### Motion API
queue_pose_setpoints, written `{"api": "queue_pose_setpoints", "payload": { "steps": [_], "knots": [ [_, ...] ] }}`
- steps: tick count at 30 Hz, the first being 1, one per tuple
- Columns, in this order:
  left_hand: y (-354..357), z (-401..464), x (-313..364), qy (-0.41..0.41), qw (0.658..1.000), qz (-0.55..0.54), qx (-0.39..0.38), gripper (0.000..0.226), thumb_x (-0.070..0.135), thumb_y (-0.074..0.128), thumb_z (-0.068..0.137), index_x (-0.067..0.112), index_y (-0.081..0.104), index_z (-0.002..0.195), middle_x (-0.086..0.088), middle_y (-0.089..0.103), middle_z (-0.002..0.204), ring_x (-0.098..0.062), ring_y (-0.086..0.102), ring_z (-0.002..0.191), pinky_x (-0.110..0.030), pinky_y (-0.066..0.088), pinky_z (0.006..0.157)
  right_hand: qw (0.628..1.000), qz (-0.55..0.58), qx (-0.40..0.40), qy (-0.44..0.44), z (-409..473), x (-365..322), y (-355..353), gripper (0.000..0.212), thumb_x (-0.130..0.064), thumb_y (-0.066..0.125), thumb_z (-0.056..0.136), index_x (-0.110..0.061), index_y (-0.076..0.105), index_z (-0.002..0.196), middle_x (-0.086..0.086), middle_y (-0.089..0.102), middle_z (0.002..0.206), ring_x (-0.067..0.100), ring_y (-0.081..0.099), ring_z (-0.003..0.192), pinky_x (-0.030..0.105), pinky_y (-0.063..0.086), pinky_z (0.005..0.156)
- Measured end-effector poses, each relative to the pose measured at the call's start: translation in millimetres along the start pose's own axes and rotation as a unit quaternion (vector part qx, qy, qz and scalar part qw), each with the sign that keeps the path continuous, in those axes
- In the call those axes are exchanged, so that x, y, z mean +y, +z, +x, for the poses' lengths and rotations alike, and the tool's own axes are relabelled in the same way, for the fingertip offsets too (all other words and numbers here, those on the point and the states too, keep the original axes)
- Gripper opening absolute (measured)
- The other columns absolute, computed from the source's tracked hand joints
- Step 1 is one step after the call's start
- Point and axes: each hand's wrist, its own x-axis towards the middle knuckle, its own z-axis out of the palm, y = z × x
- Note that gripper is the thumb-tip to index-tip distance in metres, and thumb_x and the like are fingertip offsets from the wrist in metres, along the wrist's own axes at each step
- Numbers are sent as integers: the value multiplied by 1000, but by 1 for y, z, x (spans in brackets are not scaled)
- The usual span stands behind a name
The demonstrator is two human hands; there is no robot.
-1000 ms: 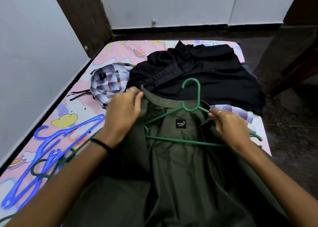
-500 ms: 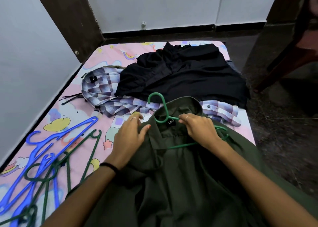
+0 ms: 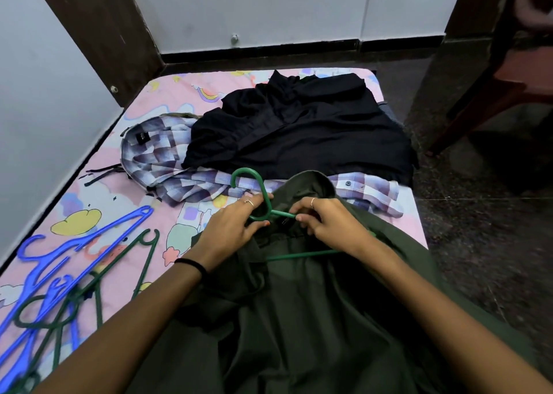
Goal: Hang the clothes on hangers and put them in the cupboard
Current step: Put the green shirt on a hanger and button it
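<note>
Olive shirt (image 3: pixel 314 319) half threaded onto a green hanger (image 3: pixel 259 196), on the bed (image 3: pixel 167 100) in front of the person.

Both hands are closed at the collar: the left hand (image 3: pixel 232 232) pinches the hanger neck just under its hook, the right hand (image 3: pixel 329 224) grips the collar fabric and wire beside the label. The step in hand looks like seating the shoulders; next the collar probably needs settling around the hook, then a lift by the hook toward the cupboard, which is not in view. Compared with a second ago, the hands have drawn together at the neck and the hanger has tilted left. A black shirt (image 3: pixel 299 136), checked shirt (image 3: pixel 155 154) and spare hangers (image 3: pixel 59 274) wait on the bed.
</note>
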Motion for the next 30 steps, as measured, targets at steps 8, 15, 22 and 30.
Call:
{"api": "queue_pose_setpoints", "payload": {
  "steps": [8, 15, 22, 30],
  "knots": [
    [-2, -22, -1, 51, 996, 33, 60, 34, 49, 36, 91, 26, 56, 105, 3, 56, 98, -27, 62, 75, -34, 47, 54, 904, 208, 281, 248, 4, 34, -48, 14, -23, 56, 93, -19, 58, 80, 2, 66, 74, 14, 62, 67, 33, 51, 74],
    [-13, -40, -5, 61, 996, 64, 1, 42, 54, 31, 91, 27, 60, 105, 6, 56, 105, -24, 62, 77, -30, 44, 59, 905, 138, -68, 396, 15, 41, -39, 57, -62, 68, 77, -13, 59, 105, 3, 60, 92, 19, 65, 83, 28, 55, 69],
    [-25, -48, 2, 44, 996, 63, -36, 67, 69, 19, 86, 26, 63, 112, 10, 52, 111, -19, 61, 84, -32, 49, 65, 929, -42, 25, 366, 15, 36, -2, 14, -26, 56, 83, -14, 60, 90, 8, 67, 96, 29, 64, 91, 34, 52, 78],
    [-43, -44, 19, 49, 992, 113, -2, 62, 62, 17, 88, 17, 57, 100, 3, 51, 104, -24, 60, 81, -34, 45, 61, 889, 159, 315, 292, -24, 30, -71, 7, -19, 51, 93, -19, 58, 92, 2, 60, 92, 25, 56, 90, 35, 44, 81]
  ]
}}
